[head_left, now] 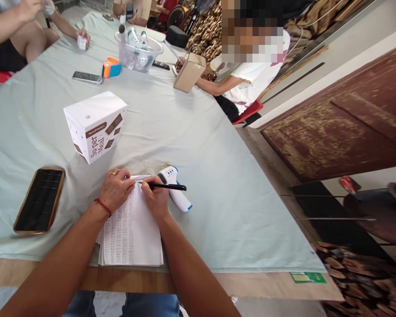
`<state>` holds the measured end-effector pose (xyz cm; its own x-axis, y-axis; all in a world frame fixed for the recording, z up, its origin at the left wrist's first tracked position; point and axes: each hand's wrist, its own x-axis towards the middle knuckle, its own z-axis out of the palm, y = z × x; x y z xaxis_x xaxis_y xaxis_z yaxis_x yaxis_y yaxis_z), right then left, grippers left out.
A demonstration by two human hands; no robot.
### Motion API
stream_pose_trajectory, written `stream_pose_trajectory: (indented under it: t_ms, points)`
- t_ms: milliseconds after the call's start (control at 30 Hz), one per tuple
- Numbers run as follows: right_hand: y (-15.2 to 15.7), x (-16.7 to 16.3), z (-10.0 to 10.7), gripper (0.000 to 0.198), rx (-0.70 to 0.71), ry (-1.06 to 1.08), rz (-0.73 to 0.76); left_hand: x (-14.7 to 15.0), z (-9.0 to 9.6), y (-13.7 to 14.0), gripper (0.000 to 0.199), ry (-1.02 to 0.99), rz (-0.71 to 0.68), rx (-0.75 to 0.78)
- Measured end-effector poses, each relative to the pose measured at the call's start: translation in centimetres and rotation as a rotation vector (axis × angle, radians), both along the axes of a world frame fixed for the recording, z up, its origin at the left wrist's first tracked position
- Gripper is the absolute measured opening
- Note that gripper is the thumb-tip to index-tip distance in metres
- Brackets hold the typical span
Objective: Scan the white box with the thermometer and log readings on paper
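A stack of white paper (147, 237) lies at the table's near edge, its top sheet filled with columns of handwriting on the left half. My right hand (156, 200) grips a black pen (168, 186), with the tip at the top of the sheet. Resting on the upper left of the paper is my left hand (117, 190), fingers lying over the sheet; a ring and a red string bracelet show on it. Just right of my right hand lies a white and blue infrared thermometer (180, 197).
Left of the paper is a phone in a brown case (39, 200). Ahead stands a white Su-per Meal box (95, 125). Farther back are another phone (87, 77), an orange and blue roll (111, 67), a plastic basket (137, 57) with bottles, and a cardboard box (189, 72). Other people sit around the table.
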<state>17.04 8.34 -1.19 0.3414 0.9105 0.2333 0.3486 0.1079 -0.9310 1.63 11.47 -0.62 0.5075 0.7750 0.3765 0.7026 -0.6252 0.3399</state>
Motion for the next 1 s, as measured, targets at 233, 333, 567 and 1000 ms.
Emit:
stream_pose_trajectory:
  t_ms: [233,333,567,1000]
  points:
    - [-0.07,0.06,0.07,0.011,0.017,0.002,-0.016,0.0,-0.03,0.02,0.018,0.011,-0.006,0.001]
    - [-0.04,0.09,-0.01,0.01,0.018,0.013,-0.02,0.02,-0.11,0.02,0.018,0.008,0.0,0.01]
    - [0.02,0.13,-0.19,0.01,0.014,-0.006,-0.023,0.02,-0.29,0.0,0.017,-0.005,0.002,0.023]
    - [-0.13,0.13,0.28,0.013,-0.001,-0.003,-0.034,-0.05,-0.03,0.0,0.017,-0.023,-0.011,0.032]
